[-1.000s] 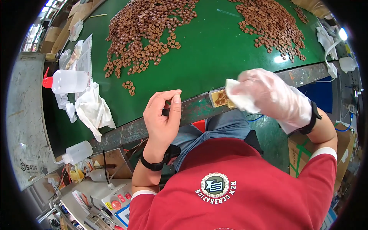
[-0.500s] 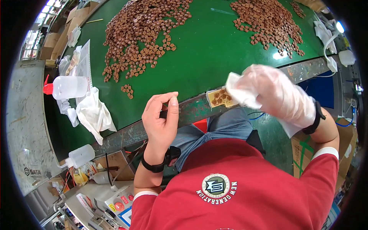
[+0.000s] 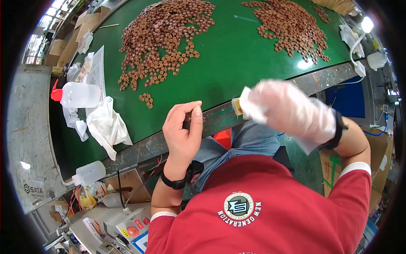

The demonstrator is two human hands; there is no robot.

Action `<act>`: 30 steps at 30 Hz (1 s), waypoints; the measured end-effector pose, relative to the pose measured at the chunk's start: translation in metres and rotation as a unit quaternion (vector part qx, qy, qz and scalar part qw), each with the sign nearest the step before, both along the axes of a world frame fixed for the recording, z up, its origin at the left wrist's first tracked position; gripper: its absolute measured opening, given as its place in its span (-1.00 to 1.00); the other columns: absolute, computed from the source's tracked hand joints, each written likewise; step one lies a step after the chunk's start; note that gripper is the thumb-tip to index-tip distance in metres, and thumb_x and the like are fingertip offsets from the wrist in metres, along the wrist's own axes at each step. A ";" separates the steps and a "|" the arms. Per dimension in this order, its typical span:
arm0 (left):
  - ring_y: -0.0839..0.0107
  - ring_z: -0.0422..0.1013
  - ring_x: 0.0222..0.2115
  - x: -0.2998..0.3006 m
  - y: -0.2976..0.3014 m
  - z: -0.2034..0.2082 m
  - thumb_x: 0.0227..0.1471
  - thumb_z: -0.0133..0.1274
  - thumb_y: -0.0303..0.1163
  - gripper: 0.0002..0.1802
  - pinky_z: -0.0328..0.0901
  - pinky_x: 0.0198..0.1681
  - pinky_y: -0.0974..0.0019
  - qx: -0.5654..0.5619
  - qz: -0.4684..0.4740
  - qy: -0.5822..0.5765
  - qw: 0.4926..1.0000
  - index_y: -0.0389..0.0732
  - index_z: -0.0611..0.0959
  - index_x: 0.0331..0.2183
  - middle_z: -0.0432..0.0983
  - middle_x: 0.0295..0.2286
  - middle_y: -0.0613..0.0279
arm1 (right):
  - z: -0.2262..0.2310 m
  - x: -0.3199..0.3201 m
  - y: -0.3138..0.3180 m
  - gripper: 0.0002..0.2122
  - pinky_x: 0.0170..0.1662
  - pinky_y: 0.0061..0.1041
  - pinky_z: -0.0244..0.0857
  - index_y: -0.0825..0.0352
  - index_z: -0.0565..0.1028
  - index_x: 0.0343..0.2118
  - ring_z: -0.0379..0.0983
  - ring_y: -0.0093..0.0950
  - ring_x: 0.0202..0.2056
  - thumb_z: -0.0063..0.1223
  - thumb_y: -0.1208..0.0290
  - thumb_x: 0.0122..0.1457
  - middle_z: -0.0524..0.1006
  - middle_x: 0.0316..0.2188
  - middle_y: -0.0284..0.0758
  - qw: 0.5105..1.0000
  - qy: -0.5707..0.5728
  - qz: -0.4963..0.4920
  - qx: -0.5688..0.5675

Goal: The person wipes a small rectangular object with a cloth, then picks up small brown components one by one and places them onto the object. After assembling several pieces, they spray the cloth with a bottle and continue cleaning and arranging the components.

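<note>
I operate from afar: the gloved right hand grips a white cloth; the yellowish tray, on the bench edge, lies at that hand's nine o'clock, and at two o'clock from the left hand; the right is nearer; the left's fingertips nearly meet, holding something or not, I cannot tell; cloth hides the tray's long axis.
</note>
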State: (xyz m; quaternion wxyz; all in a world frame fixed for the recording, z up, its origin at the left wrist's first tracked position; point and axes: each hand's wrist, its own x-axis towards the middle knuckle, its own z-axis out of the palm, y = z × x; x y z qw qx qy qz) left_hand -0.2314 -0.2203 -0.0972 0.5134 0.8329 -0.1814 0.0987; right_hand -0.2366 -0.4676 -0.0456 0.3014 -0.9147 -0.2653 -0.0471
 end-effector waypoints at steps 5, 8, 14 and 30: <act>0.65 0.30 -0.51 0.001 0.001 -0.001 0.14 0.04 -0.45 -0.87 0.20 -0.42 0.56 -0.008 -0.012 0.018 1.000 -0.31 0.61 -0.29 0.45 -0.46 0.35 | -0.016 0.018 -0.007 -0.91 -0.35 -0.32 0.35 0.33 0.50 -0.36 0.46 -0.24 -0.46 0.07 0.50 0.05 0.46 -0.54 -0.24 0.992 -0.110 0.057 -0.041; 0.53 0.36 -0.50 0.001 0.002 0.001 0.10 0.07 -0.47 -0.89 0.24 -0.43 0.49 -0.002 0.002 0.017 1.000 -0.28 0.63 -0.31 0.51 -0.45 0.25 | -0.013 0.015 -0.017 -0.88 -0.36 -0.30 0.35 0.34 0.49 -0.34 0.45 -0.22 -0.46 0.10 0.52 0.02 0.46 -0.55 -0.23 0.995 -0.089 0.034 0.024; 0.48 0.38 -0.50 0.001 -0.002 0.006 0.07 0.09 -0.47 -0.89 0.27 -0.43 0.46 0.011 0.003 0.022 1.000 -0.27 0.63 -0.32 0.53 -0.43 0.19 | -0.006 -0.025 -0.010 -0.80 -0.35 -0.34 0.37 0.33 0.47 -0.25 0.47 -0.23 -0.40 0.09 0.59 0.01 0.48 -0.48 -0.22 0.998 0.010 -0.038 -0.055; 0.16 0.38 -0.16 0.006 -0.057 0.041 -0.06 0.18 -0.41 -0.65 0.25 -0.03 0.20 0.243 -0.180 -0.031 0.953 -0.23 0.60 -0.16 0.49 -0.23 0.12 | -0.040 0.005 -0.125 -0.73 -0.45 -0.73 0.19 0.36 0.53 -0.08 0.37 -0.71 -0.50 0.06 0.36 0.19 0.52 -0.45 -0.40 0.917 -0.119 -0.207 0.319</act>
